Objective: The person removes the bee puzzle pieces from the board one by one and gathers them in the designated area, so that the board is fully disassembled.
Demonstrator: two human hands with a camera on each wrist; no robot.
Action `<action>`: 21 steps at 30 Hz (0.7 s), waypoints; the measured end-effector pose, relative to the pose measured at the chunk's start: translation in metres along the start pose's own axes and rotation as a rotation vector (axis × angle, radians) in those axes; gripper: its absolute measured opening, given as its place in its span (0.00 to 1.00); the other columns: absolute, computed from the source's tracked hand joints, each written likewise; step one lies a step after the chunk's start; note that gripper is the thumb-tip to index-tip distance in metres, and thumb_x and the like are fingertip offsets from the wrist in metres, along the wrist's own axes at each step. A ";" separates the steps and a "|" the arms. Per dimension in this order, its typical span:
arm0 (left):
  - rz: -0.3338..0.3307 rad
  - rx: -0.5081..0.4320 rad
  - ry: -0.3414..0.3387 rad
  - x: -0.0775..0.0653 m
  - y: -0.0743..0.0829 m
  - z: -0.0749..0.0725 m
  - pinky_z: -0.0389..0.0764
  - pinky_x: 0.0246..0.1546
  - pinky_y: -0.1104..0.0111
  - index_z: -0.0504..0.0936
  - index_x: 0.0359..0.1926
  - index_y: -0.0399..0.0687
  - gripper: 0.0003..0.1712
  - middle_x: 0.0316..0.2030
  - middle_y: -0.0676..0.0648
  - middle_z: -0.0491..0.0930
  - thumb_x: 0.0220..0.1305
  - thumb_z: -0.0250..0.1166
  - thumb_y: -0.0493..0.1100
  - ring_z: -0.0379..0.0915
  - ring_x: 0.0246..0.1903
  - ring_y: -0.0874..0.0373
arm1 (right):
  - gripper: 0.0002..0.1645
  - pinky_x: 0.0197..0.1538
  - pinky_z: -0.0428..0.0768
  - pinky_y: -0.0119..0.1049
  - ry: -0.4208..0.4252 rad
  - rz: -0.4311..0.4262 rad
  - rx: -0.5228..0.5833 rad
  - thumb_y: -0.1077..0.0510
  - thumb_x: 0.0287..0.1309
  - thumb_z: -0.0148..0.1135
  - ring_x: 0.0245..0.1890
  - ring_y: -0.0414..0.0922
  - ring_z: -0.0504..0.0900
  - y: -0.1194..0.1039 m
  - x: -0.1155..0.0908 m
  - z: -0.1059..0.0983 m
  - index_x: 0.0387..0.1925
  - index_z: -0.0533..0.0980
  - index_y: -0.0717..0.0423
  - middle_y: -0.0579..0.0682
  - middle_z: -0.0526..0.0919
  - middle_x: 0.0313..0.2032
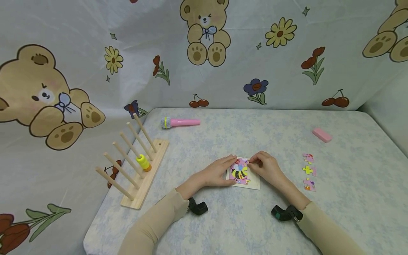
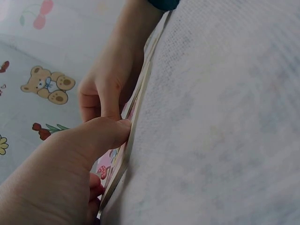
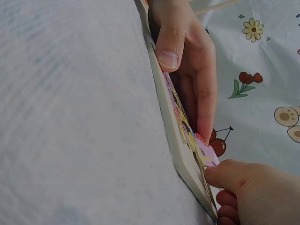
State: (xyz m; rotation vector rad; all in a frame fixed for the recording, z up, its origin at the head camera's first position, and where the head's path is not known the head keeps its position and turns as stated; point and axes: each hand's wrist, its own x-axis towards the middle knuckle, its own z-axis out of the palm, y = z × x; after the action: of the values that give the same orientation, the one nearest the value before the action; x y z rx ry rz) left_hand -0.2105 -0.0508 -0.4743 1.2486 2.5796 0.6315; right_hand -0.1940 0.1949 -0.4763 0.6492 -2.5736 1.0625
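Observation:
A small jigsaw board [image 1: 254, 185] with a pale frame lies flat on the table, its pink picture showing a bumblebee [image 1: 239, 173]. Along its left side rests my left hand [image 1: 218, 172], fingers extended to the far edge and thumb on the near part. My right hand [image 1: 266, 167] is at the upper right of the picture, thumb and forefinger pinching a pink puzzle piece [image 3: 207, 154]; part of that piece is hidden by the fingers. Bare board shows down the right side. Three loose puzzle pieces [image 1: 308, 170] lie in a column right of my right hand.
To the left, a wooden peg stand [image 1: 145, 184] carries yellow and orange rings [image 1: 143, 162] on one peg. A pink toy microphone [image 1: 185, 122] lies at the back left, a pink block [image 1: 322, 135] at the back right. A patterned cloth [image 1: 236, 85] hangs behind the table.

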 end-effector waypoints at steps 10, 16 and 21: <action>0.004 0.001 0.002 0.000 0.000 0.000 0.47 0.68 0.65 0.50 0.73 0.42 0.49 0.72 0.47 0.47 0.61 0.59 0.62 0.37 0.71 0.58 | 0.08 0.28 0.72 0.32 -0.016 -0.007 0.014 0.65 0.50 0.70 0.27 0.41 0.71 -0.001 0.001 0.000 0.30 0.77 0.58 0.47 0.76 0.29; 0.010 0.003 0.000 0.001 -0.001 0.000 0.47 0.68 0.64 0.49 0.73 0.42 0.49 0.72 0.47 0.47 0.61 0.58 0.62 0.37 0.71 0.58 | 0.08 0.28 0.72 0.31 -0.015 -0.027 0.006 0.66 0.49 0.70 0.27 0.41 0.71 -0.001 0.000 0.001 0.30 0.77 0.58 0.47 0.76 0.29; 0.017 0.007 0.001 0.000 -0.001 0.000 0.46 0.68 0.65 0.50 0.73 0.42 0.49 0.72 0.47 0.47 0.62 0.58 0.62 0.37 0.71 0.58 | 0.08 0.28 0.73 0.32 -0.018 -0.019 0.012 0.66 0.50 0.70 0.27 0.40 0.72 -0.001 0.000 0.001 0.30 0.77 0.58 0.48 0.76 0.29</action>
State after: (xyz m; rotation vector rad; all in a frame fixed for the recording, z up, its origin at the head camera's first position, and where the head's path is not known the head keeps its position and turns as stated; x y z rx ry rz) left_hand -0.2114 -0.0509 -0.4751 1.2747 2.5769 0.6266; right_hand -0.1941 0.1940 -0.4764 0.6887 -2.5728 1.0719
